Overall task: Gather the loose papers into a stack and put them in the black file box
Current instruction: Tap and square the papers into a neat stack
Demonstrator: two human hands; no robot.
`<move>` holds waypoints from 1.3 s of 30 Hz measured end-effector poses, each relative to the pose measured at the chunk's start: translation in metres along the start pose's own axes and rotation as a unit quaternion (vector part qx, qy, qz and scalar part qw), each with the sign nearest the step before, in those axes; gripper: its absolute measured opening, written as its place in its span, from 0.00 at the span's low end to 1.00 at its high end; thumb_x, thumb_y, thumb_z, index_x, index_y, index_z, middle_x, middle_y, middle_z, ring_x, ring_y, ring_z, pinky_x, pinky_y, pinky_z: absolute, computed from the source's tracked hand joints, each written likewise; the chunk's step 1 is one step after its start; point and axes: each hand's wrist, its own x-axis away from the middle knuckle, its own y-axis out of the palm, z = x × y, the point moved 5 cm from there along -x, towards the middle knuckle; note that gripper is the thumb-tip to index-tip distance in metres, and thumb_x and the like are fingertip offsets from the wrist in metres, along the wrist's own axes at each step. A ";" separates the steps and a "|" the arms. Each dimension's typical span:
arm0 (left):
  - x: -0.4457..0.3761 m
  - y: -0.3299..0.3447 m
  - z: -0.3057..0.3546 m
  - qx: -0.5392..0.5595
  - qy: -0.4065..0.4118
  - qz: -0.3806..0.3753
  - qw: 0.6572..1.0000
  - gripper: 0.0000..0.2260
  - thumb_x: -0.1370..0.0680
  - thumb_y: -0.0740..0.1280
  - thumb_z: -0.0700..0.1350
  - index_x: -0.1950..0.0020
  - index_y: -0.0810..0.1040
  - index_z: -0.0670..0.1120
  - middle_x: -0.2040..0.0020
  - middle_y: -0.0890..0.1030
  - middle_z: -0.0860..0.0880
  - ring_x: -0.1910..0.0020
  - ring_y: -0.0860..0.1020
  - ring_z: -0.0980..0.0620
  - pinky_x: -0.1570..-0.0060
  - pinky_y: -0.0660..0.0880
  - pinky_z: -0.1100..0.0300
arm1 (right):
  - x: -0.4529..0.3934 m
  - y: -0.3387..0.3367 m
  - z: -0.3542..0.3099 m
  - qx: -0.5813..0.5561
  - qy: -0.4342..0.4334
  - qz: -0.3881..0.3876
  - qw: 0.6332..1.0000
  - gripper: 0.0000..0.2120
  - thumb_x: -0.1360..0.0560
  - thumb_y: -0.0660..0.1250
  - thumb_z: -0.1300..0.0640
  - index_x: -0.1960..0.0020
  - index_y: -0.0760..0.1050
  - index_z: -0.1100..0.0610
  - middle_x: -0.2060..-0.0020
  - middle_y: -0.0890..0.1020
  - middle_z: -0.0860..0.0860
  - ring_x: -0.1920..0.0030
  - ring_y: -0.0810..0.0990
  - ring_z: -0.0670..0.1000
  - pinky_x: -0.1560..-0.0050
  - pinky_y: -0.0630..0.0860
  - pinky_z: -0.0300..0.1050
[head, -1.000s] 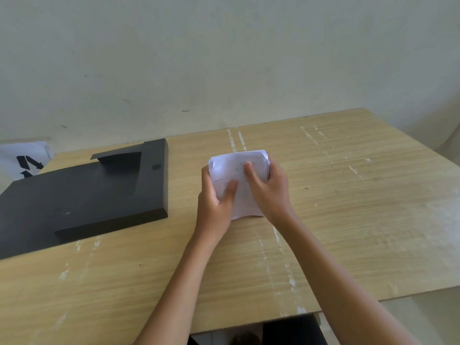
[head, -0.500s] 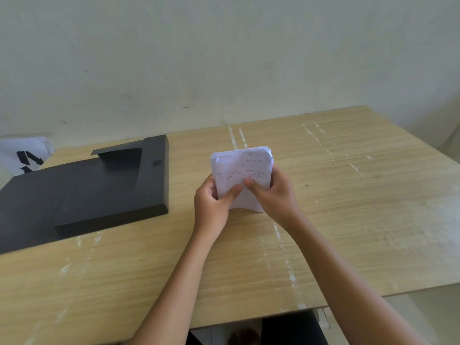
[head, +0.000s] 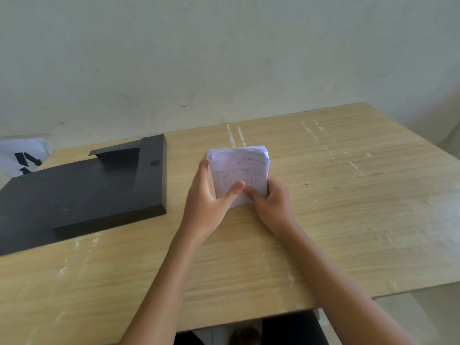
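Note:
A stack of white papers with faint printed lines stands upright on its lower edge on the wooden table, near the middle. My left hand grips its left side with the thumb across the front. My right hand holds its lower right corner. The black file box lies flat on the table to the left of the stack, a short gap from my left hand.
A white sheet with black arrow marks sits behind the box at the far left, against the wall. The table's front edge runs below my forearms and its right edge slants down at the right.
The stack has been raised from lying tilted under my hands to standing upright on its lower edge, and my hands have slid down to its lower half.

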 end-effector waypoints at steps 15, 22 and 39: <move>0.009 -0.003 0.053 -0.474 0.167 0.064 0.862 0.36 0.22 0.58 0.69 0.16 0.58 0.59 0.16 0.61 0.55 0.16 0.58 0.43 0.25 0.60 0.31 | 0.006 0.000 -0.005 -0.012 -0.039 -0.004 0.999 0.20 0.24 0.72 0.65 0.61 0.74 0.41 0.71 0.79 0.34 0.71 0.74 0.36 0.67 0.68 0.28; 0.005 -0.006 0.067 -0.445 0.161 0.077 0.878 0.33 0.22 0.57 0.70 0.20 0.66 0.57 0.23 0.73 0.55 0.19 0.63 0.45 0.26 0.61 0.33 | 0.007 0.000 -0.007 -0.023 -0.041 -0.008 0.999 0.18 0.25 0.72 0.64 0.62 0.74 0.41 0.70 0.81 0.35 0.70 0.75 0.35 0.67 0.69 0.28; -0.010 -0.002 0.074 -0.451 0.188 -0.031 0.872 0.22 0.17 0.63 0.44 0.23 0.71 0.54 0.34 0.77 0.57 0.40 0.73 0.46 0.52 0.77 0.47 | 0.004 0.003 -0.003 -0.038 -0.021 -0.020 0.999 0.15 0.28 0.76 0.62 0.61 0.77 0.44 0.70 0.81 0.34 0.70 0.77 0.36 0.68 0.70 0.29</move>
